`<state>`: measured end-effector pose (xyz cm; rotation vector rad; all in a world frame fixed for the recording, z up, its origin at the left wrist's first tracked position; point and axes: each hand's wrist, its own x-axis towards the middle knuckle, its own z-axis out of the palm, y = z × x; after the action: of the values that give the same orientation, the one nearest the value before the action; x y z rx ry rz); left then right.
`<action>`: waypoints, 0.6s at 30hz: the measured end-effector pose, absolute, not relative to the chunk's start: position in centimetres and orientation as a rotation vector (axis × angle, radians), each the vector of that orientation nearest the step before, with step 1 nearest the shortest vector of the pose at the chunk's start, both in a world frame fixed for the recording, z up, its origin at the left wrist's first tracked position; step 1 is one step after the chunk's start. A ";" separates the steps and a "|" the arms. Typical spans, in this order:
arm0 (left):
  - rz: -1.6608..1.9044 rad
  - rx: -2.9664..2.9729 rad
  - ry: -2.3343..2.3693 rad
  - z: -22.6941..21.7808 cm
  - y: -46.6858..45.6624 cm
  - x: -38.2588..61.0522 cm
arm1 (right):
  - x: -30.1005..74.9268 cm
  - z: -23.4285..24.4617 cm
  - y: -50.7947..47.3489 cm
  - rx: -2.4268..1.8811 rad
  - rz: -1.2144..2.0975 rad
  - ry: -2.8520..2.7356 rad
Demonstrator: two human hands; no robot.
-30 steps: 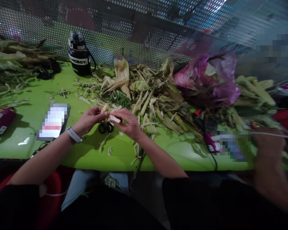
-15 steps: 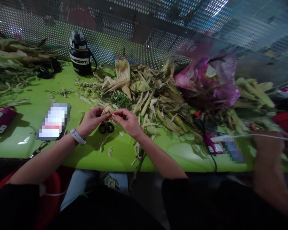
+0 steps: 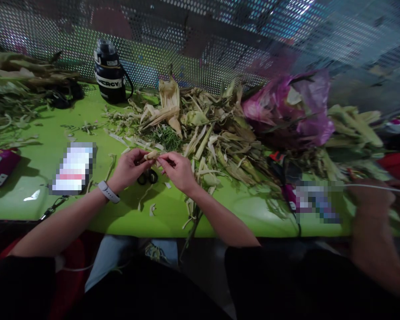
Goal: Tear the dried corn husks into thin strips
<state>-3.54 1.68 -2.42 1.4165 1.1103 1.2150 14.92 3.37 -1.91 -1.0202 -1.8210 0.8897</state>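
Observation:
My left hand [image 3: 130, 168] pinches a small pale piece of corn husk [image 3: 151, 155], folded or rolled, between thumb and fingers. At the other end of it, the fingertips of my right hand [image 3: 178, 172] are closed on the same piece; its exact shape there is partly covered. Below the hands lie scissors, of which the black handle loops [image 3: 148, 177] show. Just beyond my fingers is a heap of dry corn husks [image 3: 200, 120] with a tuft of thin green strands [image 3: 165, 137] at its front.
On the green table [image 3: 113, 222] are a phone [image 3: 73, 168], a black bottle [image 3: 109, 73], a purple plastic bag [image 3: 289, 111] and a purple device [image 3: 1, 166] at left. More husk strips [image 3: 6, 106] lie far left. Another person's arm [image 3: 373, 226] reaches in at right.
The husk piece between my fingers now lies flatter and more level. My hands stay in nearly the same place, with small finger movements.

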 end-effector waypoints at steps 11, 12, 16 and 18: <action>0.954 1.940 1.197 -2.3 1.4 -4.1 | 14.7 -2.4 3.7 -0.975 1.270 -1.543; 0.921 1.982 1.195 -2.4 1.4 -4.1 | 14.7 -2.2 3.8 -1.004 1.318 -1.549; 0.855 2.076 1.142 -2.2 1.5 -4.1 | 15.1 -1.7 4.0 -1.094 1.218 -1.705; 0.830 2.007 1.070 -1.9 1.5 -4.1 | 15.3 -1.4 4.1 -1.073 0.971 -1.750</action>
<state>-4.05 1.51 -1.95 2.0072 1.0700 0.8305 15.25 4.09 -1.45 -1.0732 -1.7501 0.9714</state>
